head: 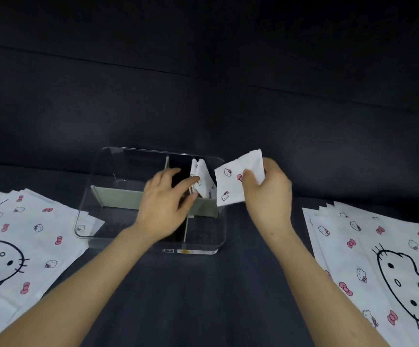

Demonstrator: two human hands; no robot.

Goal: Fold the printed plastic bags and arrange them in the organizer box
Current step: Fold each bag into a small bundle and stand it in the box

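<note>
The right hand (268,186) is pinching a folded bag (238,179) in a narrow grip, thumb in front and fingers behind, and holding it in the air just outside the right wall of the clear box (88,196), above rim height. The bag is lying tilted, its long axis running from lower left to upper right. The slot it looks meant for is lying to the left of that grip and lower: the far right compartment, where folded bags (199,176) are already standing on edge, leaning toward the right wall. So the coming move is probably turning on a short shift left and down, with the bag swung upright to match the ones in place.

The left hand (165,199) is nearer that slot: it is reaching into the box with loosely spread fingers, fingertips touching the standing bags, holding nothing; it seems to be pressing them aside to keep a gap. The cross divider (118,196) and the right wall are bounding the slot closely, so the bag's lower corner could catch on the rim.

Flat bags are waiting in a left stack (28,236) and a right stack (378,251) on the dark surface (203,296), well clear of the path
</note>
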